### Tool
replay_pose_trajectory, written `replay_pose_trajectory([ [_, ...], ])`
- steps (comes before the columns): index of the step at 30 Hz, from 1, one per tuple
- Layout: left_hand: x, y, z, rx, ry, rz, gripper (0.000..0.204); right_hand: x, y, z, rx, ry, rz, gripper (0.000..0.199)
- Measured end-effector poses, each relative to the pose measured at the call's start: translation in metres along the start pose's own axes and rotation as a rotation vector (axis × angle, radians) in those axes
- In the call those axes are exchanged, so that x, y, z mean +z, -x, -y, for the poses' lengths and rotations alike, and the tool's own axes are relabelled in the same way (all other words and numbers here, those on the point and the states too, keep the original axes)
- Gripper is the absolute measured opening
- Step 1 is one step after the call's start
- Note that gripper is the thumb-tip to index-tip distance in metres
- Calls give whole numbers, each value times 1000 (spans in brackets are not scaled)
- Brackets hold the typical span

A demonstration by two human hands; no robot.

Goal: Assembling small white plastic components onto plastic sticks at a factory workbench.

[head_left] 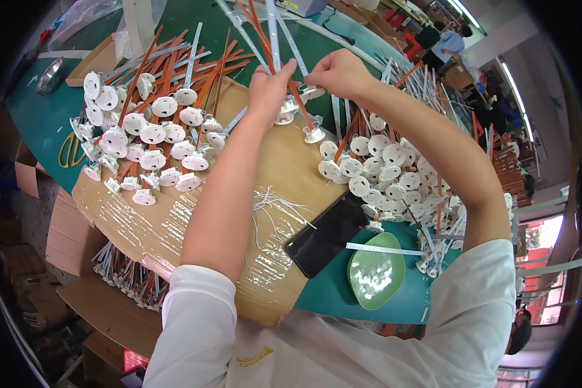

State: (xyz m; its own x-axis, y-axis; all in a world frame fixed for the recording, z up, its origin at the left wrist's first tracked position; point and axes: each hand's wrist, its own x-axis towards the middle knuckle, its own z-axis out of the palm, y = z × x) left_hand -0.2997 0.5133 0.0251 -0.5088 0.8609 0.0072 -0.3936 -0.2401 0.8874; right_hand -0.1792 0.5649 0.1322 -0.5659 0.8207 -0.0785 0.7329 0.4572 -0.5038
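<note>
Above the far part of the work surface, my left hand (270, 94) is closed round a small bunch of LED strips (275, 39), some white and some orange-brown. White round end caps (287, 111) hang below that fist. Close to its right, my right hand (338, 72) pinches one LED strip (293, 45) just above its white round cap (312, 92). Piles of similar capped strips lie on both sides, a left pile (153, 134) and a right pile (394, 171).
Brown cardboard (233, 284) under plastic film covers part of the green table (394, 317). White wires (271, 210), a black phone (326, 236) and a green dish (376, 278) lie nearer me. Yellow-handled scissors (70, 150) rest at left. Below stands an open carton (103, 284) of strips.
</note>
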Motion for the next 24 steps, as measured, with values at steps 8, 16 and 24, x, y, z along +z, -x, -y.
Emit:
replay_pose_trajectory([
  [8, -1, 11, -9, 15, 182, 185, 17, -11, 12, -7, -303, 165, 237, 20],
  [16, -8, 2, -6, 77, 187, 88, 14, -8, 38, -17, -614, 657, 868, 17],
  [24, -9, 6, -11, 9, 222, 126, 11, -4, 60, -4, -730, 820, 751, 22],
])
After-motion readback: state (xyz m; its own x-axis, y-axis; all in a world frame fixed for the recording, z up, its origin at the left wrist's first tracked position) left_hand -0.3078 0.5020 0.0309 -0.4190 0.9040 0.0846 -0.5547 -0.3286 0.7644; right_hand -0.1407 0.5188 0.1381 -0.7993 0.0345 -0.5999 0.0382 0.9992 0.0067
